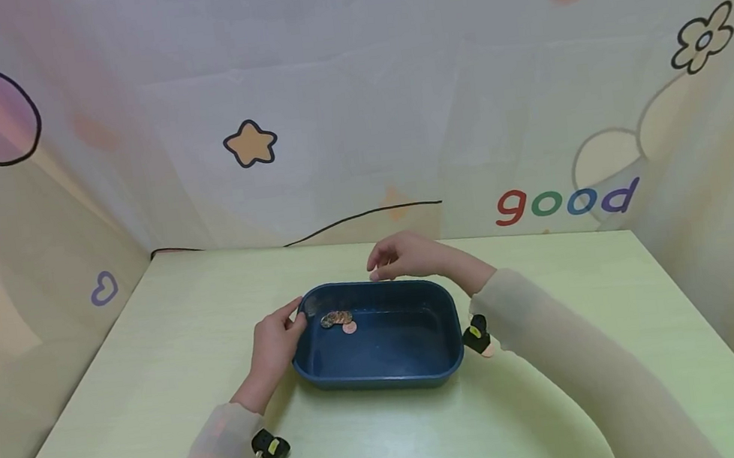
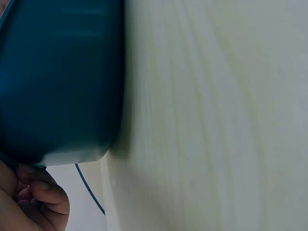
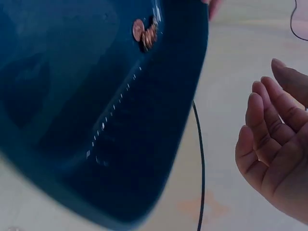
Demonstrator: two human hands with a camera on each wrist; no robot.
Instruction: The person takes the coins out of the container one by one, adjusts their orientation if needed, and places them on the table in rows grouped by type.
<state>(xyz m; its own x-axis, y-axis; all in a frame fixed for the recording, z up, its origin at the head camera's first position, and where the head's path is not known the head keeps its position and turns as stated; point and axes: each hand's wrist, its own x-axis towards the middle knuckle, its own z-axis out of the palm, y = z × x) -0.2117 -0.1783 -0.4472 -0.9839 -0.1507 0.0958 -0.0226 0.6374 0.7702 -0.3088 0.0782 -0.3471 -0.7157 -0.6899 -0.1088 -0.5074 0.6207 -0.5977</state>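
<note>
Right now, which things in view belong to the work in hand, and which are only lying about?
Apparently in the work:
blue tray, gripped by the left hand
coins inside it
right hand, empty, near the tray's far side

Apparently just around:
coin-like disc on the table, partly hidden
printed backdrop

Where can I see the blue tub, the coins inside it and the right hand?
Blue tub (image 1: pixel 397 350): head view, on the bare inside floor.
Coins (image 1: pixel 340 318): head view, on the overlapping cluster.
Right hand (image 1: pixel 414 254): head view, on the back of the hand.
</note>
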